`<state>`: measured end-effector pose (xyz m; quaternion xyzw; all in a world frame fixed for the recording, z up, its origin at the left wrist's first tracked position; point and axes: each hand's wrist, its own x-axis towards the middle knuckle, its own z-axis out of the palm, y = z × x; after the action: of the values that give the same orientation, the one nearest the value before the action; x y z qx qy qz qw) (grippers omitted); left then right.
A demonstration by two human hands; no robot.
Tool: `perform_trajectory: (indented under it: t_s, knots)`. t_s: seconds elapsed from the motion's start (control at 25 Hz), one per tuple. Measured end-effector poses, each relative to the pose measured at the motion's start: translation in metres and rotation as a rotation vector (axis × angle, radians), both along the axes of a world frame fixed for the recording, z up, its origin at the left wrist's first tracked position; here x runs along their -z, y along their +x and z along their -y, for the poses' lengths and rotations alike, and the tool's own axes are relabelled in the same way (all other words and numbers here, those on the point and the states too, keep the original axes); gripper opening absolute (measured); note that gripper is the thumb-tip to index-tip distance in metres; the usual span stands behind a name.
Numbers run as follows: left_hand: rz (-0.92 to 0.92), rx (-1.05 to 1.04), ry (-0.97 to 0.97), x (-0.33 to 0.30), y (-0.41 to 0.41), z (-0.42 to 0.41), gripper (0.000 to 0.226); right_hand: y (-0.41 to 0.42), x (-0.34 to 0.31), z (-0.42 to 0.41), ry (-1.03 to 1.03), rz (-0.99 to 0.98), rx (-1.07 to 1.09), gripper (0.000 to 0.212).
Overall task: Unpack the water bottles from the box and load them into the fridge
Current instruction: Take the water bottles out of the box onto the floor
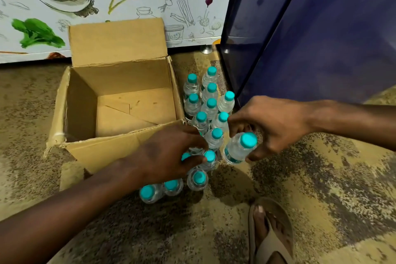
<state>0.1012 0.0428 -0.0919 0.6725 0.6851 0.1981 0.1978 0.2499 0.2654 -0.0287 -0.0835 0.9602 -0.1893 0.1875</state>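
An open cardboard box (83,100) stands on the floor with nothing visible inside. To its right, several small clear water bottles (211,92) with teal caps stand in a cluster on the floor. My right hand (270,124) holds one tilted bottle (240,148) by its upper part, just off the cluster's right side. My left hand (171,152) is closed around the tops of bottles (209,158) at the near end of the cluster. The dark blue fridge (321,38) rises at the right, its door shut as far as I can see.
A cabinet front (107,2) printed with food drawings runs behind the box. My foot in a sandal (270,231) stands at the lower right. The speckled floor (321,178) stretches to the right below the fridge.
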Motion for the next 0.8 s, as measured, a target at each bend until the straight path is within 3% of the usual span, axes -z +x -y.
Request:
perform_trajectory:
  t_s: [0.36,0.52,0.68,0.8]
  knots:
    - [-0.098,0.087,-0.076,0.018,0.016,-0.006,0.039,0.022,0.088,0.006,0.127,0.016,0.052,0.056]
    - [-0.112,0.102,-0.118,0.025,0.015,-0.003,0.041,0.022,0.109,0.010,0.181,0.019,0.021,0.053]
    - [-0.108,0.118,-0.122,0.032,0.015,-0.003,0.043,0.017,0.116,0.015,0.156,0.004,0.119,0.040]
    - [-0.101,0.122,-0.111,0.035,0.014,-0.003,0.041,0.014,0.118,0.018,0.135,0.012,0.158,0.042]
